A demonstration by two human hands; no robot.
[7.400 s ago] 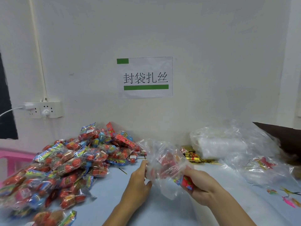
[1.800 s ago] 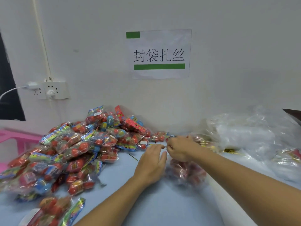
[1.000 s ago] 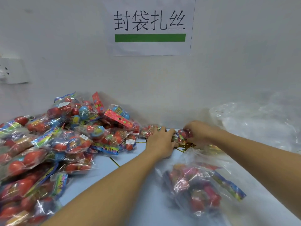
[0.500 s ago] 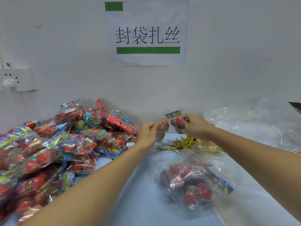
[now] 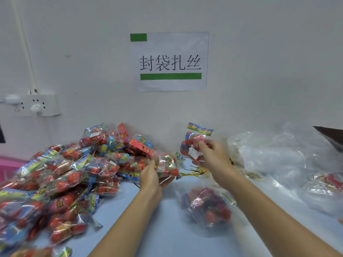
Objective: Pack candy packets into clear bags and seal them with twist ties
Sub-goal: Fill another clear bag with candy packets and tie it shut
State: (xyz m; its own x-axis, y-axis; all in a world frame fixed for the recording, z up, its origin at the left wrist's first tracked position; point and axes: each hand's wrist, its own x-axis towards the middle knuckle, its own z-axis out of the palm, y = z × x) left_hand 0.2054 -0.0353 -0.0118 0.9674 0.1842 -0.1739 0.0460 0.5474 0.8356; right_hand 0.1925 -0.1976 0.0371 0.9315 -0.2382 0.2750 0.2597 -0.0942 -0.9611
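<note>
Clear, part-filled bag (image 5: 206,206) lies on the table (image 5: 167,229) just below the right hand (image 5: 213,158), which pinches a candy packet (image 5: 193,143); the left hand (image 5: 150,179), farther away, grips another packet (image 5: 167,165).

The heap of candy packets (image 5: 61,175) left of the wall sign (image 5: 169,61) runs off the left and bottom edges, and its nearest packets are smeared by blur. The left hand (image 5: 151,179) below the sign covers the lower part of the packet (image 5: 167,164) it holds, while the fingers of the right hand (image 5: 213,157) hide part of the raised packet (image 5: 193,143). Right of the sign, the dark board (image 5: 332,136) is cut by the right edge, the contents of the filled clear bag (image 5: 206,206) are blurred, and the gold twist ties (image 5: 193,172) partly vanish behind the right hand.
</note>
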